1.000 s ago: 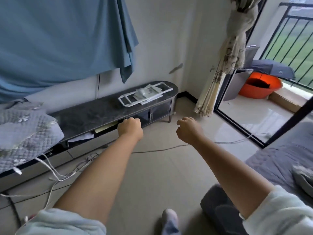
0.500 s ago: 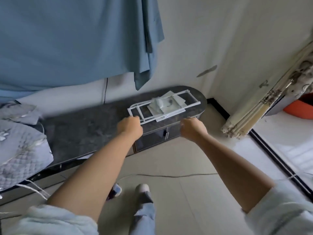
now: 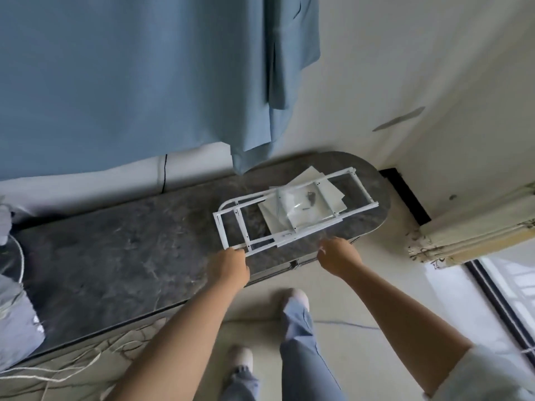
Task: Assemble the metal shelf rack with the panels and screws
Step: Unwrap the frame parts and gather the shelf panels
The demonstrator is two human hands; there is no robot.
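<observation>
Our left hand (image 3: 228, 266) touched the frame (image 3: 221, 231) on the counter (image 3: 115, 256), grip unclear; our right hand (image 3: 338, 257) kept its grip curled, empty.

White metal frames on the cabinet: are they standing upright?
No, the white metal frames lie flat on the dark stone-patterned cabinet top, with white panels and a clear bag stacked among them.

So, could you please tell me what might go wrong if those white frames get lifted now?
The screw bag lies loose on the white panels stacked among the frames; tilting could slide both off. The stack sits near the front edge of the cabinet top, so a slip might drop metal toward the shoes.
</observation>
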